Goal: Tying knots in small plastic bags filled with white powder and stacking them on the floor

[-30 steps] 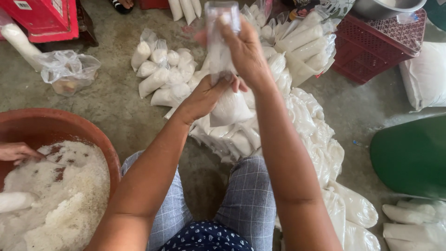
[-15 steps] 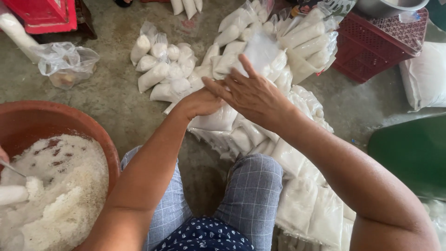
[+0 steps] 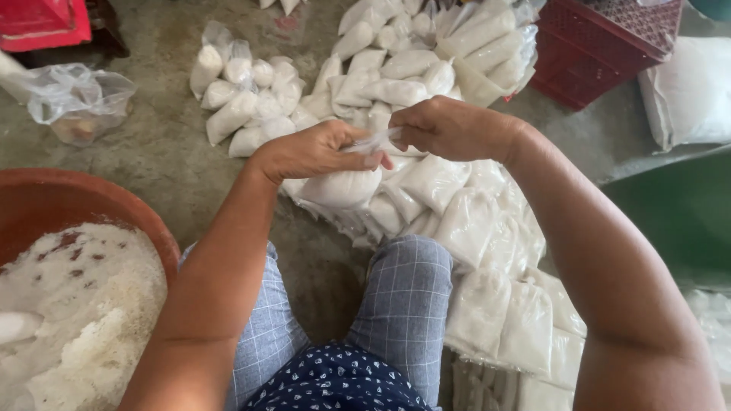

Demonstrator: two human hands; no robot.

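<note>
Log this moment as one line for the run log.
left hand: gripping filled bag | right hand: pinching bag neck | nearby: bag pile, red basin

Clear glossy plastic bag (image 3: 343, 186); rough matt concrete floor (image 3: 164, 152)

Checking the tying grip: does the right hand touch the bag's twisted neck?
Touching: head view shows right hand fingers pinching the bag's twisted neck.

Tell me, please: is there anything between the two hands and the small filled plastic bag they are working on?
Nothing visible. The left hand and the right hand both already pinch the twisted neck of the filled bag, which hangs just above the pile of bags.
</note>
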